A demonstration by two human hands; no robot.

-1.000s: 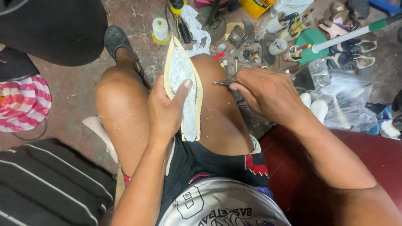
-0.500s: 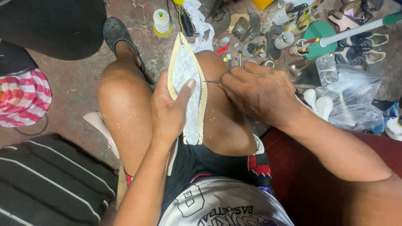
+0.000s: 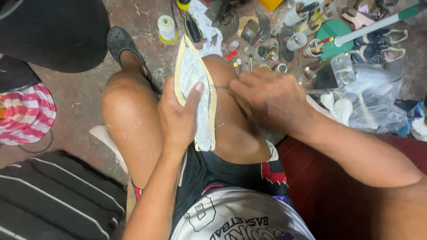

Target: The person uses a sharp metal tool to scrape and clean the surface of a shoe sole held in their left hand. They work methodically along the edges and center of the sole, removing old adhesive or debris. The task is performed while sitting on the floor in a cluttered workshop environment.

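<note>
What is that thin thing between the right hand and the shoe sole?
In the head view, a thin metal needle or awl bridges the gap from the right hand to the edge of the shoe sole.

The left hand [image 3: 178, 118] presses a long shoe sole [image 3: 195, 84], grey-white with a tan rim, sole-up between the bare knees, thumb laid flat on its grey face. The right hand [image 3: 267, 100] is closed around a thin metal needle-like tool [image 3: 221, 87] whose tip meets the sole's right edge. On the stained concrete floor [image 3: 84, 95] beyond the knees stand a cream spool of thread [image 3: 167, 28], a dark clog [image 3: 122, 42] on one foot, and scattered shoes, tins and clear plastic bags [image 3: 373, 104].
</note>
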